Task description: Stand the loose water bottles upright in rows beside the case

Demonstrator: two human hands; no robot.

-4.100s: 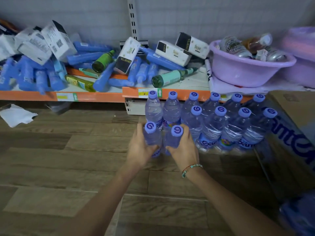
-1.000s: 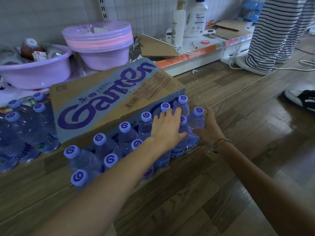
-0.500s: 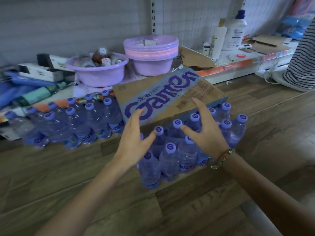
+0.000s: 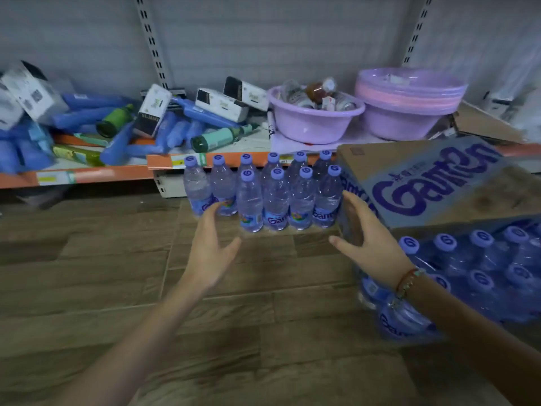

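Several clear water bottles (image 4: 275, 197) with purple caps stand upright in two rows on the wooden floor, just left of the cardboard Ganten case (image 4: 433, 180). My left hand (image 4: 212, 244) is open, its fingertips near the front-left bottles. My right hand (image 4: 369, 241) is open too, fingers spread in front of the case's near corner, holding nothing. A second group of capped bottles (image 4: 474, 276) stands at the right, in front of the case.
A low orange-edged shelf (image 4: 96, 174) behind the bottles carries blue tubes, boxes and green bottles. Two purple basins (image 4: 313, 121) sit on it to the right. Wooden floor (image 4: 117, 288) stretches left and toward me.
The view has swung left, from the bottles in front of the case to the rows beside it. Both hands have come off those bottles and now reach, open, toward the left rows.
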